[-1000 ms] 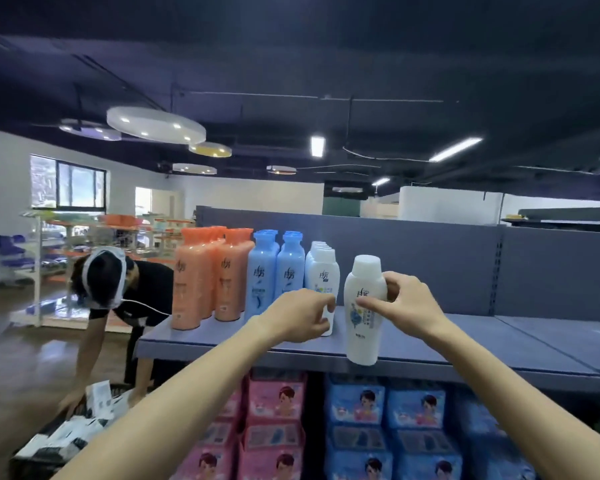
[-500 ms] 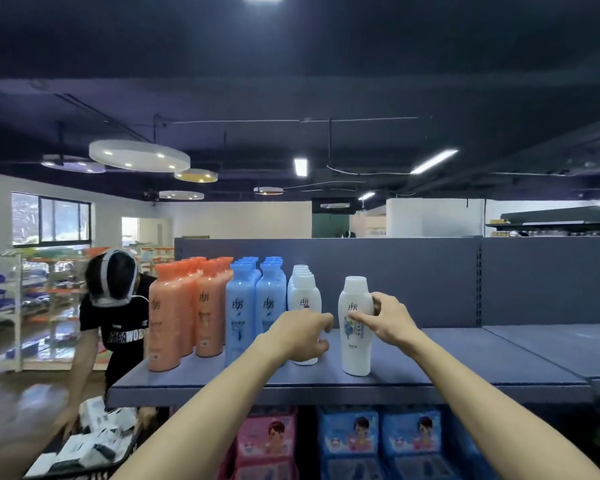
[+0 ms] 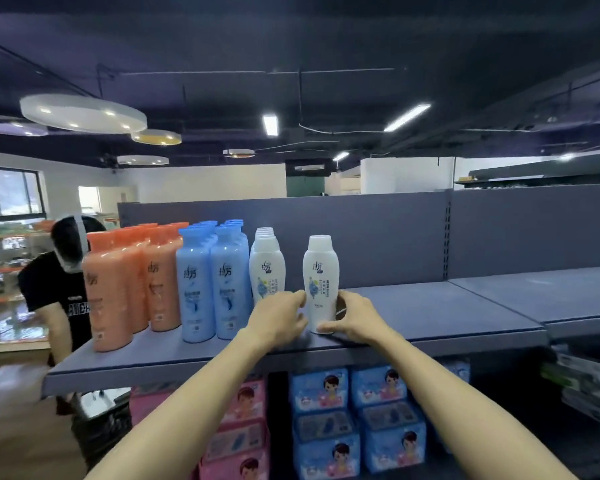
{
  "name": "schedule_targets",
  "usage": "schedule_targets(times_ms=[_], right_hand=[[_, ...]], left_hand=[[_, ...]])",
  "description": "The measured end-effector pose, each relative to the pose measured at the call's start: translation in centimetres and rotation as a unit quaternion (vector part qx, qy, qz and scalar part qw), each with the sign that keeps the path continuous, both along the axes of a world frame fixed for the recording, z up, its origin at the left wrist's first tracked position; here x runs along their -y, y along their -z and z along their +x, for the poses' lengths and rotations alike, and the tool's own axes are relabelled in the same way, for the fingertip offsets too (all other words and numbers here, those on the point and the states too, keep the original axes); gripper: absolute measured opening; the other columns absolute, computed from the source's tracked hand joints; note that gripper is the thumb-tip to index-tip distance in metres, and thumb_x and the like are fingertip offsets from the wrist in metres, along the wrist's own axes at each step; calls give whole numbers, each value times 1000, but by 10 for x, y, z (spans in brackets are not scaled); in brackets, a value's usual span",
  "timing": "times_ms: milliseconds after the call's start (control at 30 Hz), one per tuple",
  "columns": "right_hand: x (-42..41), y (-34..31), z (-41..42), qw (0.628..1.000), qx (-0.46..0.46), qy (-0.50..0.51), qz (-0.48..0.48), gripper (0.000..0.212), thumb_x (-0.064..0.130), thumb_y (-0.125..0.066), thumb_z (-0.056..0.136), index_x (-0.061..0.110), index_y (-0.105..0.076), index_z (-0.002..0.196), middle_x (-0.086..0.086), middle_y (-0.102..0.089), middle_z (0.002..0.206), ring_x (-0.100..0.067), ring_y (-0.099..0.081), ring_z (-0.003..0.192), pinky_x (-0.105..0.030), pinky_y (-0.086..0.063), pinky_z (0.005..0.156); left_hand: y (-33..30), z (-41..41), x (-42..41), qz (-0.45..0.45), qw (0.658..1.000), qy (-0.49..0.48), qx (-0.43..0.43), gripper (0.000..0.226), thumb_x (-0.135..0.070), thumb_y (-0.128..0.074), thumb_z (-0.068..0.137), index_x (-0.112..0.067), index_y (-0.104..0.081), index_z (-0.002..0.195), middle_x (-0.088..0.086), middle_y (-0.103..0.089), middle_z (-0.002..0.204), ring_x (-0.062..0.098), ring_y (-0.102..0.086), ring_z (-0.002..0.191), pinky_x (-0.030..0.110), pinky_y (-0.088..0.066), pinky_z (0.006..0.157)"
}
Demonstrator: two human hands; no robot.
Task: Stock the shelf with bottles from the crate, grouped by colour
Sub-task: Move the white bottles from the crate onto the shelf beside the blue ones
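At the far left a person (image 3: 58,289) in a black shirt bends down beside the end of the shelf (image 3: 430,306). On the shelf, from the left, stand the orange bottles (image 3: 108,292) in rows going back, all upright. Just beside them stand the blue bottles (image 3: 196,289), also in rows, upright and close together. Next comes a single row of white bottles (image 3: 266,268), one behind the other.

The left hand (image 3: 278,318) is in front of this white row, low on the shelf. Its fingers are curled and its fingertips reach toward the lower part of the lone bottle (image 3: 321,282); I cannot tell if they really touch it or grip it. The lone bottle is white, stands upright on the shelf, a little apart from the white row, to its right, with its label facing the camera.

The right hand (image 3: 352,317) is at the base of this bottle on the right side. Its fingers and thumb curve around the lower part of the bottle, so its grip is closed on the bottle. To the right of it the shelf surface is bare grey.

Under the shelf, pink packs (image 3: 243,427) are at the left and blue packs (image 3: 357,417) at the right.
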State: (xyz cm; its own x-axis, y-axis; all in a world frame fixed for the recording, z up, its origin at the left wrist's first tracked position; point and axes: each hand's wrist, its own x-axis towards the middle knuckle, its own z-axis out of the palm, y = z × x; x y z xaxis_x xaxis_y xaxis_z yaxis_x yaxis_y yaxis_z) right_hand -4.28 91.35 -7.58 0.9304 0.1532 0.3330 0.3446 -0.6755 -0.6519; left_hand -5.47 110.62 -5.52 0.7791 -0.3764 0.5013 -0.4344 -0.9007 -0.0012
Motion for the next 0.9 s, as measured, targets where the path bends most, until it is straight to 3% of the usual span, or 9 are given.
schedule_targets(times_ms=[233, 467, 667, 800, 900], right_hand=[[24, 3, 34, 999, -4, 37, -2, 60, 33, -84, 68, 16, -57, 119, 1, -66, 118, -14, -62, 104, -24, -49, 82], [37, 6, 74, 1000, -6, 29, -8, 58, 32, -83, 72, 16, -55, 119, 1, -65, 120, -13, -59, 103, -25, -49, 85], [38, 4, 119, 999, -7, 9, -29, 58, 35, -83, 70, 17, -58, 119, 4, -68, 114, -12, -60, 98, -25, -48, 83], [28, 3, 153, 999, -19, -4, -39, 61, 38, -84, 67, 16, -58, 118, 4, -67, 113, -15, -62, 101, -30, -52, 87], [19, 4, 174, 999, -25, -16, -34, 62, 42, -83, 64, 20, -58, 115, 7, -68, 110, -13, -64, 99, -33, -55, 85]], left_hand=[[26, 22, 21, 12, 999, 43, 15, 20, -22, -48, 87, -11, -52, 104, 7, -57, 96, 28, -53, 94, 41, -44, 78], [35, 55, 41, -71, 996, 54, 19, 16, -29, -52, 87, -16, -49, 96, 2, -56, 87, 23, -52, 85, 37, -43, 72], [39, 76, 53, -82, 996, 30, 19, 17, -30, -51, 85, -14, -51, 91, 2, -57, 84, 24, -53, 83, 39, -45, 70], [42, 83, 57, -66, 996, -17, 51, 18, -29, -50, 87, -16, -39, 81, 6, -58, 87, 27, -53, 85, 39, -46, 70], [43, 90, 59, -48, 995, -69, 61, 17, -29, -48, 89, -18, -37, 83, 7, -60, 93, 27, -55, 91, 34, -37, 66]])
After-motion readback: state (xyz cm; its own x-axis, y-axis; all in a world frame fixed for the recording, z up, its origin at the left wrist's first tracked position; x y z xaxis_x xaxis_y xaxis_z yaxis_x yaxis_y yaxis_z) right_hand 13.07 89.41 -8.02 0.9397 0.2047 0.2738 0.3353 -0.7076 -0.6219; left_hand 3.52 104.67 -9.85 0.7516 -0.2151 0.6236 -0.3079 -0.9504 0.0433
